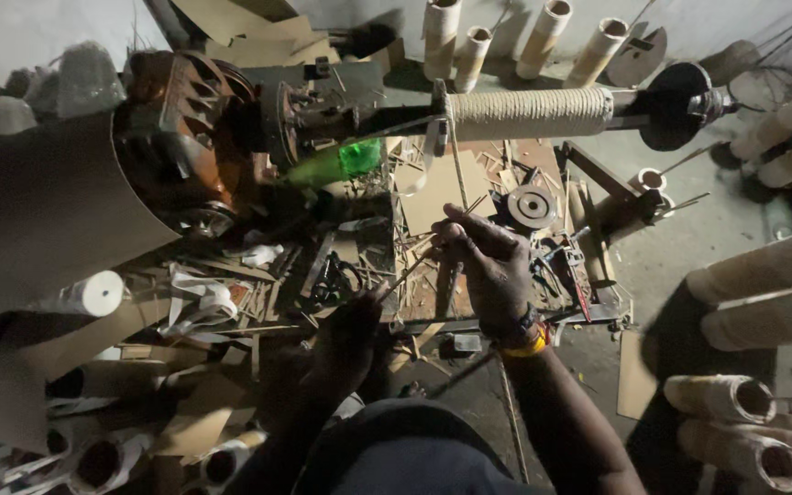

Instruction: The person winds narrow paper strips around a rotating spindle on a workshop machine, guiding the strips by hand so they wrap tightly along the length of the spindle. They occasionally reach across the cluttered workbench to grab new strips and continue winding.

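Note:
A cardboard tube wound with pale twine [529, 112] sits on a horizontal spindle driven by a rusty motor [185, 137] at the left. A strand of twine [457, 174] runs down from the tube to my right hand [488, 266], which pinches it between the fingers. My left hand [350, 335] is lower and to the left, gripping a thin metal rod [405, 275] that angles up toward the right hand. Both hands hover over a cluttered workbench [433, 321].
Bare cardboard tubes [763, 270] lie stacked at the right and stand along the back wall [543, 41]. A green bottle [336, 165] lies under the spindle. A metal disc [532, 206], scrap cardboard, tools and paper rolls [93, 293] litter the bench and left floor.

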